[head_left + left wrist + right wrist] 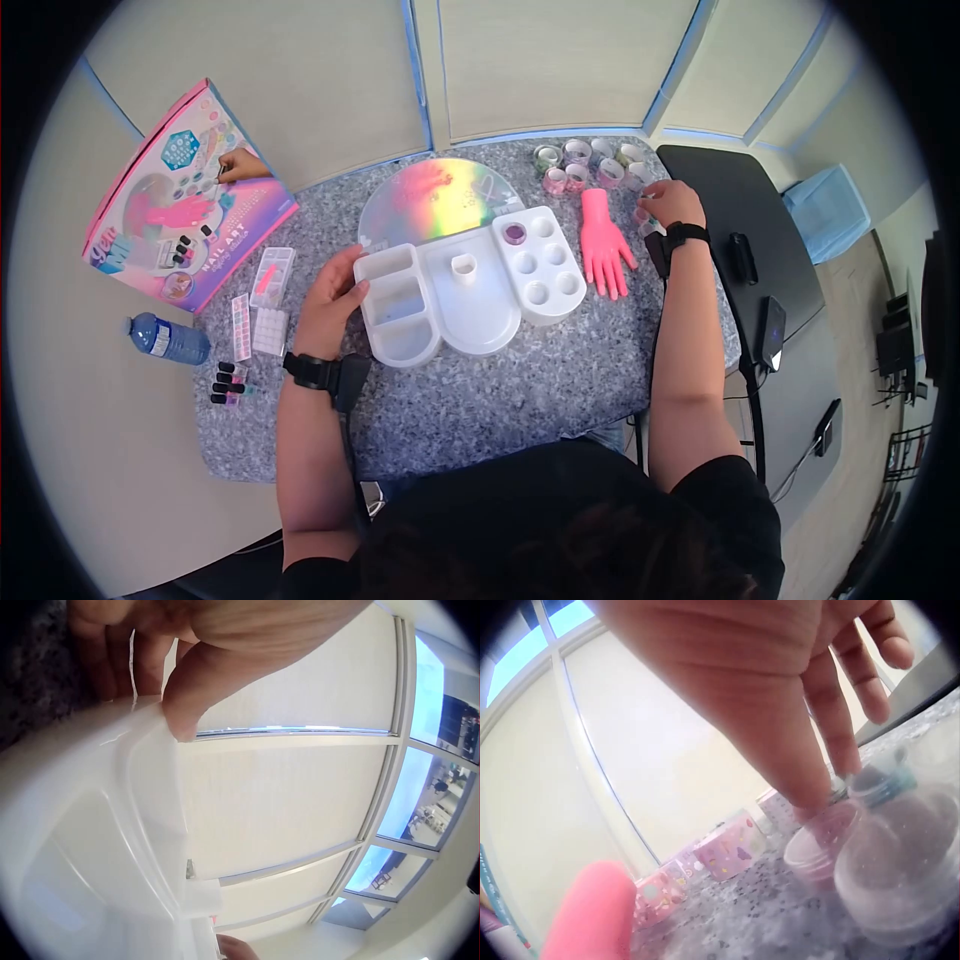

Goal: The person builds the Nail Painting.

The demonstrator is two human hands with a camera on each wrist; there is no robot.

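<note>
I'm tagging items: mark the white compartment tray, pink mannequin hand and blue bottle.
White compartment tray (480,312), head view: central section.
Pink mannequin hand (602,243), head view: middle.
Blue bottle (174,341), head view: side.

The tray (482,330) sits mid-desk (540,395), its left edge in the left hand (328,305), the board (395,205) behind it, one jar (514,236) in its right section. Rightward lies the model hand (603,245), other jars (577,151) behind, the right hand (675,205) to its right. Left are cases (270,330), polish bottles (226,389) before them, a water bottle (178,341) further left, the box (150,235) behind.
</note>
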